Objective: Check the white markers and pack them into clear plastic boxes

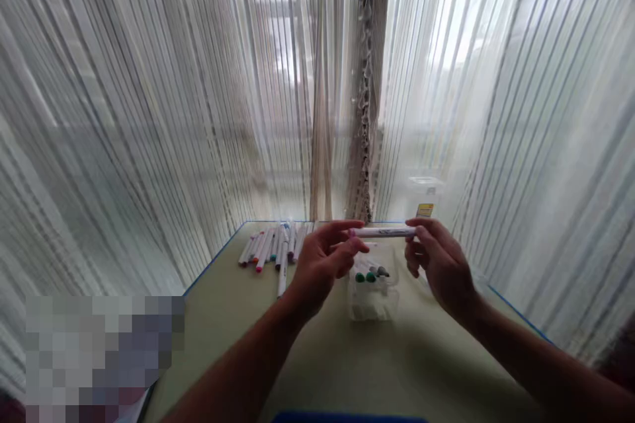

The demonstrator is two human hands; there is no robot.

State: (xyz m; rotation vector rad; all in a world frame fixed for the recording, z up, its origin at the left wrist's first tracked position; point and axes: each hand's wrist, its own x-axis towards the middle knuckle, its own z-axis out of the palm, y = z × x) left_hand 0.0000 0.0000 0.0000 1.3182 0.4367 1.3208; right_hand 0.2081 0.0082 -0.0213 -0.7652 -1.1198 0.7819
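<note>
White marker (384, 232): level above the clear box (360, 307).
Right hand (443, 268): pinching one end.
Left hand (320, 268): fingers about the other; from here, I can't tell whether they grip.

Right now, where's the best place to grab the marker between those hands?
Probably its middle, pinched from above: the marker lies roughly level, and its slim, straight barrel is bare there, while the left hand and right hand are at its ends.
</note>
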